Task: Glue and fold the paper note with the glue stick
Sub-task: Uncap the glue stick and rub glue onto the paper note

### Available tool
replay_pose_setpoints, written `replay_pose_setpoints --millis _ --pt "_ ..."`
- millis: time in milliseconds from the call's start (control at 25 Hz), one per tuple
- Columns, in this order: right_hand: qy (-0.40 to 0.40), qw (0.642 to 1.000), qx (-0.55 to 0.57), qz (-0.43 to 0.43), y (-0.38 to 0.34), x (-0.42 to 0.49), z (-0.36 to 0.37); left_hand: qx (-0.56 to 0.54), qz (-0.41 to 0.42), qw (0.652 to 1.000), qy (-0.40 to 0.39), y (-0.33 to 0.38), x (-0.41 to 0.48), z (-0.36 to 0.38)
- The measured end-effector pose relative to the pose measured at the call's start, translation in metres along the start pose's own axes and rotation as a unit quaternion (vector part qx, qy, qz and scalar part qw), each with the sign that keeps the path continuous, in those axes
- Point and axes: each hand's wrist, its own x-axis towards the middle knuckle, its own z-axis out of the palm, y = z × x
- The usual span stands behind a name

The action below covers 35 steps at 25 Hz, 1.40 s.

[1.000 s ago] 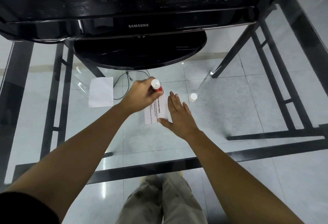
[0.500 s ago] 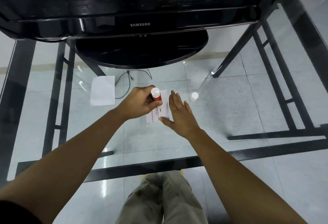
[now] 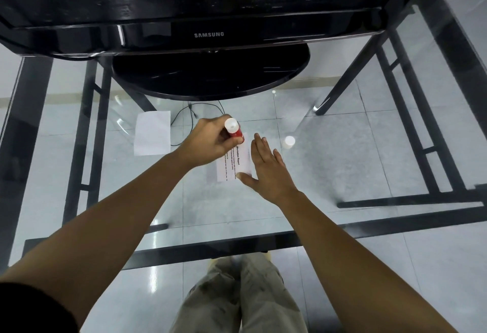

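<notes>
gluing step: the left hand [image 3: 210, 140] grips the glue stick [image 3: 234, 129] on the paper note [image 3: 237, 161]. the right hand [image 3: 266, 169], fingers flat, pins it. next likely comes folding.

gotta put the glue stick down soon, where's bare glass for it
Bare glass right of the white cap, and near the front edge between the forearms. Crowded around the paper note, where left hand, glue stick and right hand meet; blank sheet lies left.
</notes>
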Motion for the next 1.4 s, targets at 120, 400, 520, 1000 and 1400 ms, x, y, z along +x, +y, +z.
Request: replay_pose_setpoints --millis 120,400,520,1000,1400 --pt "0.001 1.0 0.001 -0.004 0.0 0.0 -0.001 -0.014 0.012 0.999 -0.049 0.002 -0.013 0.007" --pt "-0.003 1.0 0.008 -0.004 0.0 -0.001 -0.002 0.022 0.005 0.999 -0.048 0.0 0.003 0.007" --pt "-0.002 1.0 0.004 -0.002 0.0 0.0 -0.001 0.048 -0.023 0.999 -0.013 -0.004 0.018 0.004" --pt "0.001 1.0 0.004 -0.003 0.002 0.001 0.001 0.029 0.006 1.0 -0.004 -0.004 0.006 0.006" --pt "0.0 1.0 0.011 -0.006 0.001 0.0 0.0 -0.027 0.024 0.999 -0.033 -0.013 -0.034 0.008"
